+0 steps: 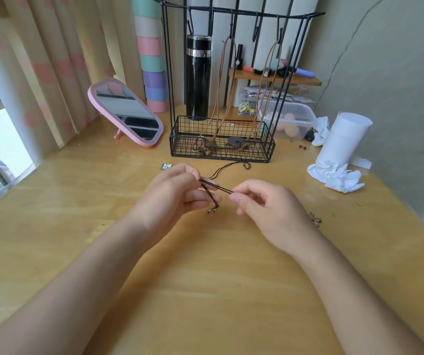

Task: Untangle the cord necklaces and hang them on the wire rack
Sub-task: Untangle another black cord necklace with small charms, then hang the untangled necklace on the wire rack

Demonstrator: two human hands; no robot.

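Observation:
A black cord necklace (215, 187) is stretched between both hands above the wooden table (205, 278). My left hand (177, 190) pinches one part of it, with the knotted ends dangling below the fingers. My right hand (262, 201) pinches the other end of the taut stretch. The rest of the cord trails on the table toward the black wire rack (221, 147). Two brown cord necklaces (221, 93) hang from the rack's hooks, their pendants lying in the basket at the bottom.
A pink-framed mirror (126, 111) stands at the left of the rack. A black flask (197, 78) is behind it. A clear plastic box (290, 119), a white paper roll (344, 137) and crumpled tissue (339, 175) sit at the right. A small metal charm (314, 219) lies by my right wrist.

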